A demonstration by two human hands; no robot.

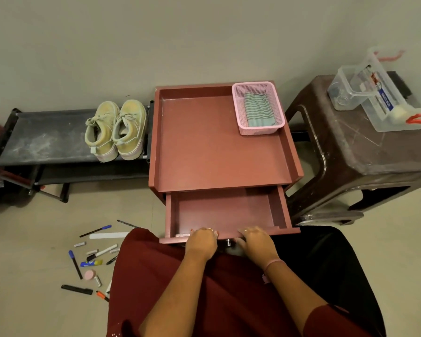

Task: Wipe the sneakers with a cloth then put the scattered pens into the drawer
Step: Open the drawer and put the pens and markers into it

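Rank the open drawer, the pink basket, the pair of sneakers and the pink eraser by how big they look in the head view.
1. Open drawer, largest, though it also sits nearest the camera.
2. Pair of sneakers and pink basket: they look alike, so I won't rank them.
3. Pink eraser, clearly smallest.

This is looking like a room in a home. A pair of sneakers [116, 130] is sitting on a low black shoe rack [46, 139] by the plain wall. A small red cabinet [219, 147] is standing beside a brown plastic stool [355, 152]. Pens [93, 259] are lying about on the tiled floor [34, 239].
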